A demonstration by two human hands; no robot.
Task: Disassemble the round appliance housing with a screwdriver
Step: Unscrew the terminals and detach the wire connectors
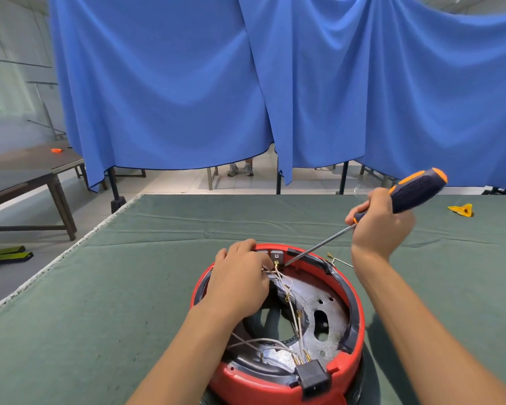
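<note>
A round red appliance housing (358,317) lies open side up on the green table cover, showing a metal plate (327,314), white wires (287,290) and a black plug socket (314,374) at its near rim. My left hand (240,280) lies over the housing's far left rim, its fingers curled on the wires near a small terminal block. My right hand (379,222) grips a screwdriver (415,191) with a dark blue and orange handle. Its shaft slants down and left, and the tip meets the inner far rim beside the terminal.
The green-covered table (129,287) has its left edge running diagonally toward me. A yellow scrap (462,210) lies at the far right, and a loose wire with a connector (338,260) just behind the housing. Blue curtains hang behind; a dark bench (27,168) stands left.
</note>
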